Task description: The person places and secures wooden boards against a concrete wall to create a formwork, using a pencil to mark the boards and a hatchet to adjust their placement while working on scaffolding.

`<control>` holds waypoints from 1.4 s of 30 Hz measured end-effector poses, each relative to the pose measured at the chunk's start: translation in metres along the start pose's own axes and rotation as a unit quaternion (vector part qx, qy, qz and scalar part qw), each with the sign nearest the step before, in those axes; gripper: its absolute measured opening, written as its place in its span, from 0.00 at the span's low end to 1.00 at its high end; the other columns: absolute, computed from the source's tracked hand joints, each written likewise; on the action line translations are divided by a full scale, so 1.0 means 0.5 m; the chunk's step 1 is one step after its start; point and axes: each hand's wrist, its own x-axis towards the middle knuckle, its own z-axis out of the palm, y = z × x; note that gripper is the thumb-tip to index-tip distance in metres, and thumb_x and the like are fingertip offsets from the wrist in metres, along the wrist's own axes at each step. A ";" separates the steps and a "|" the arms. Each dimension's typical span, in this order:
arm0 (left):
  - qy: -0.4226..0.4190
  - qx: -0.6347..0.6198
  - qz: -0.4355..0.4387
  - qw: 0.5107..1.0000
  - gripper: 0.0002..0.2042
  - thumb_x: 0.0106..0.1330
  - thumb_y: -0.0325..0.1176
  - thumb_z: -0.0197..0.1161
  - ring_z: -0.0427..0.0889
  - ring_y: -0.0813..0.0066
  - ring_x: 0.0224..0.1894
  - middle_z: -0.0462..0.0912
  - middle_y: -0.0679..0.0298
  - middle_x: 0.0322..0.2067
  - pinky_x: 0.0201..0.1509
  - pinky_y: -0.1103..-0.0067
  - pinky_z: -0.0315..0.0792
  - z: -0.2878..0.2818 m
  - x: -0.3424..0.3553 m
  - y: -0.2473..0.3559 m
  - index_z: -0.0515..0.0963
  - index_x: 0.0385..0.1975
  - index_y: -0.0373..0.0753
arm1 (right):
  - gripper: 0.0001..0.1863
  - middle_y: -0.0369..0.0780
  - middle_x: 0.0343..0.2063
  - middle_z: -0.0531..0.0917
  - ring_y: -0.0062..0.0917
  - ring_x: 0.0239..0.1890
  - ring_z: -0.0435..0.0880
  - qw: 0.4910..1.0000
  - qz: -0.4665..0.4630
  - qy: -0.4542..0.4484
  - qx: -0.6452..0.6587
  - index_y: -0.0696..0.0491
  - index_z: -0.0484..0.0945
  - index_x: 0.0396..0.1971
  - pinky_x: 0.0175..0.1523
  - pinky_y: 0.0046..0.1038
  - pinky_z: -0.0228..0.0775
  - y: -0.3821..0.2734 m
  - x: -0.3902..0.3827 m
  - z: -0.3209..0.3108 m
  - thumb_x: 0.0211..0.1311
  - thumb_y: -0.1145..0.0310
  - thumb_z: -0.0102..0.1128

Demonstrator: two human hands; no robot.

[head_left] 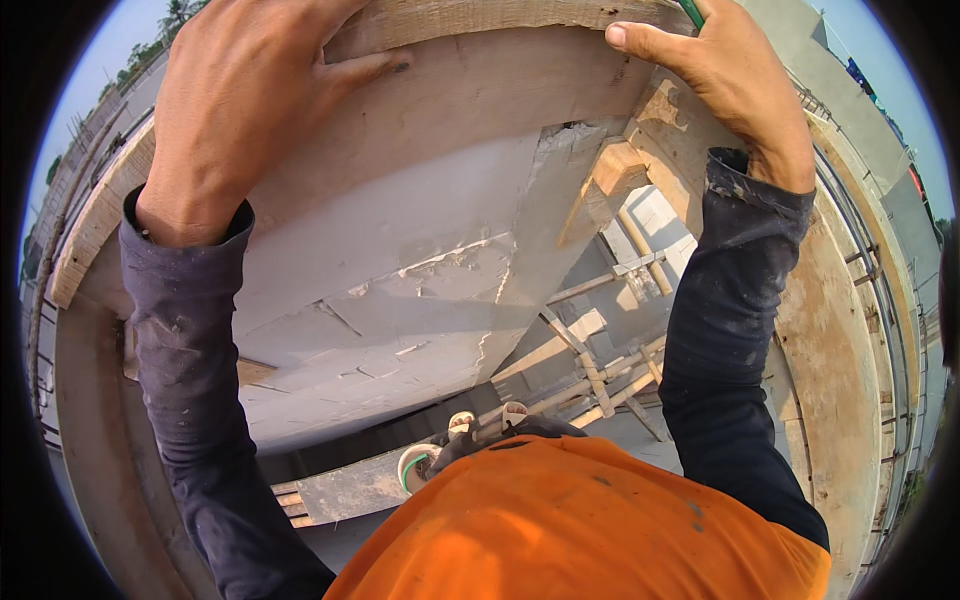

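While both my arms reach up, my left hand (pixel 240 110) lays its thumb against the wooden board (pixel 480 28), my right hand (pixel 735 90) its thumb near the board's right end, with a thin green stick (pixel 690 12) at the crook; the fingers leave view, so I cannot tell whether either grips. Above the grey wall (pixel 400 210), the board shows a pale, rough edge. A wooden block (pixel 612 168) juts out below its right end. Farther down, crossed poles (pixel 643 250) block the gap, and a bucket (pixel 418 462) sits at the grey platform's (pixel 350 490) right edge.
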 end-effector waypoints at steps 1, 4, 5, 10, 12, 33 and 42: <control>0.032 0.007 0.002 0.999 0.22 0.59 0.37 0.77 0.84 0.60 0.45 0.85 0.53 0.41 0.52 0.68 0.79 0.003 0.000 0.010 0.80 0.48 0.31 | 0.22 0.40 0.41 0.90 0.23 0.42 0.86 1.000 0.005 -0.022 -0.010 0.56 0.85 0.51 0.46 0.26 0.79 0.004 0.011 -0.004 0.63 0.57 0.74; 0.103 0.041 0.018 0.994 0.18 0.58 0.35 0.76 0.84 0.63 0.40 0.85 0.55 0.39 0.45 0.71 0.81 0.011 -0.014 0.020 0.81 0.43 0.31 | 0.22 0.39 0.40 0.90 0.23 0.41 0.85 0.996 -0.008 -0.078 -0.044 0.56 0.85 0.51 0.46 0.26 0.79 0.011 0.041 -0.010 0.63 0.57 0.73; 0.116 0.055 0.034 0.991 0.19 0.58 0.36 0.76 0.84 0.64 0.39 0.85 0.56 0.38 0.45 0.71 0.81 0.010 -0.013 0.013 0.81 0.44 0.32 | 0.22 0.38 0.40 0.90 0.22 0.41 0.85 0.994 -0.014 -0.090 -0.059 0.55 0.86 0.51 0.45 0.26 0.78 0.009 0.046 -0.019 0.64 0.57 0.73; 0.063 0.016 0.037 0.997 0.20 0.60 0.39 0.75 0.84 0.67 0.37 0.85 0.57 0.37 0.43 0.72 0.81 0.015 0.001 -0.011 0.82 0.46 0.33 | 0.21 0.37 0.39 0.90 0.22 0.39 0.84 0.981 -0.050 -0.129 -0.134 0.55 0.86 0.52 0.45 0.26 0.77 0.014 0.061 -0.049 0.65 0.57 0.72; 0.074 0.047 0.021 0.996 0.20 0.62 0.42 0.74 0.85 0.68 0.36 0.85 0.58 0.35 0.42 0.72 0.81 0.014 -0.013 0.002 0.82 0.45 0.33 | 0.21 0.36 0.38 0.90 0.21 0.39 0.84 0.975 -0.080 -0.146 -0.150 0.54 0.86 0.52 0.44 0.26 0.77 0.031 0.069 -0.031 0.65 0.57 0.71; 0.131 0.134 0.026 0.982 0.23 0.56 0.45 0.78 0.86 0.61 0.42 0.89 0.63 0.43 0.51 0.69 0.81 0.013 -0.019 -0.015 0.85 0.51 0.45 | 0.27 0.37 0.43 0.87 0.23 0.37 0.76 0.983 -0.077 -0.036 -0.166 0.51 0.87 0.45 0.46 0.28 0.69 -0.051 0.205 -0.125 0.77 0.43 0.49; 0.133 0.101 0.034 0.985 0.21 0.55 0.40 0.77 0.85 0.58 0.39 0.89 0.62 0.43 0.49 0.67 0.79 0.010 -0.021 -0.006 0.83 0.48 0.42 | 0.26 0.45 0.48 0.84 0.26 0.51 0.75 0.932 -0.179 0.147 -0.279 0.49 0.85 0.48 0.61 0.33 0.61 -0.083 0.397 -0.140 0.79 0.44 0.46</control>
